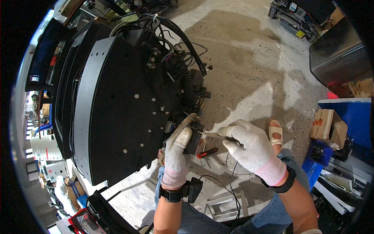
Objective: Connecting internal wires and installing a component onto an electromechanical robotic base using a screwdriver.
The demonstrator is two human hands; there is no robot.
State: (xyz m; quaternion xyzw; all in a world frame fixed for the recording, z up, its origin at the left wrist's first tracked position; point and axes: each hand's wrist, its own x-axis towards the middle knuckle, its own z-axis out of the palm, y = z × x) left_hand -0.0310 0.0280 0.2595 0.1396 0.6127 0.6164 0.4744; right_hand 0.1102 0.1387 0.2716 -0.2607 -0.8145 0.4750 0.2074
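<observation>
Both of my hands wear pale grey knit gloves with pink cuffs. At the edge of a large black machine [120, 101], my left hand [180, 142] is closed around a small dark block-like part [195, 141], thumb and fingers pressed to it. My right hand [249, 146] pinches a thin, light-coloured rod-like tool [212, 135], whose tip points left at the dark part; whether it touches cannot be made out. Just below the tool is a red-and-black folding hex key set [207, 153]. Its support is unclear.
A bundle of black cables [171, 29] loops off the machine's far end. A grey step stool [226, 206] stands between my legs, with a thin black cord hanging near it. At the right are a cardboard box [329, 126] and blue bins [321, 154]; a wheeled machine [294, 21] stands far right.
</observation>
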